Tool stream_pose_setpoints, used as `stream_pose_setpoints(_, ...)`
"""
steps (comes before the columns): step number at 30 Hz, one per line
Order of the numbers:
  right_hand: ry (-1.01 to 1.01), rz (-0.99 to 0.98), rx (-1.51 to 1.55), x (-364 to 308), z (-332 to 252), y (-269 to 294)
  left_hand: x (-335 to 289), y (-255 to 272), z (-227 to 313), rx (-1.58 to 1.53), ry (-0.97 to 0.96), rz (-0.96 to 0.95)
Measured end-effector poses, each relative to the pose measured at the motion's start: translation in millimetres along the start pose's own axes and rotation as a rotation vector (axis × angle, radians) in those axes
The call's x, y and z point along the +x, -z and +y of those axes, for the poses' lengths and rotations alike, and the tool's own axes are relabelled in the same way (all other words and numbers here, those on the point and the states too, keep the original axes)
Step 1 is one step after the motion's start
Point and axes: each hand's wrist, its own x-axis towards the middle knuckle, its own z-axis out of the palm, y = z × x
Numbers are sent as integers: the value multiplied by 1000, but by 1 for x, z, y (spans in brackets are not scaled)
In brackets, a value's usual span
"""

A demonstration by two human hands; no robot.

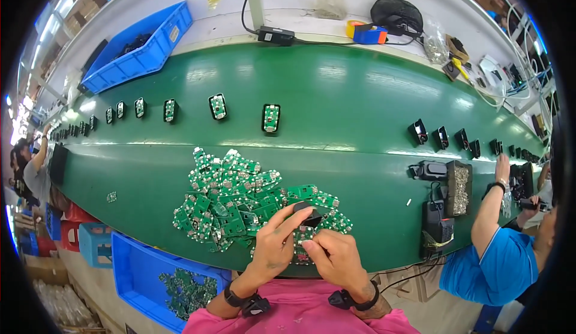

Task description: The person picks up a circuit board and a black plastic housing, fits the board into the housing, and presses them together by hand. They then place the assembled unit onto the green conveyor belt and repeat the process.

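Two hands at a pile of green circuit boards on a green belt

The left hand (273, 244) pinches a small black housing (310, 214) from above, while the right hand (336, 257) holds a green circuit board (302, 238) beneath it; whether the two parts touch is hard to tell. Just to the left lies the pile of circuit boards (231, 199) on the green belt (360, 106). Farther up the belt, fitted housings (271, 118) stand in a row. A blue bin (141, 268) with more boards sits below the pile.

an electronics factory line: a green conveyor belt (360, 100) carrying circuit boards (240, 199), with workers alongside.
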Motion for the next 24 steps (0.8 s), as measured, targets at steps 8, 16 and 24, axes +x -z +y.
stream_pose_setpoints(8, -99, 96, 83, 7, 7, -2, -4, 7, 7, -170, 208, -21)
stream_pose_setpoints(16, -257, 38, 495, -12, 42, 10, 1, 11, 11, -457, 299, -61)
stream_pose_setpoints(24, -307, 63, 577, -10, 38, 5, -1, 13, 10, -439, 289, -82)
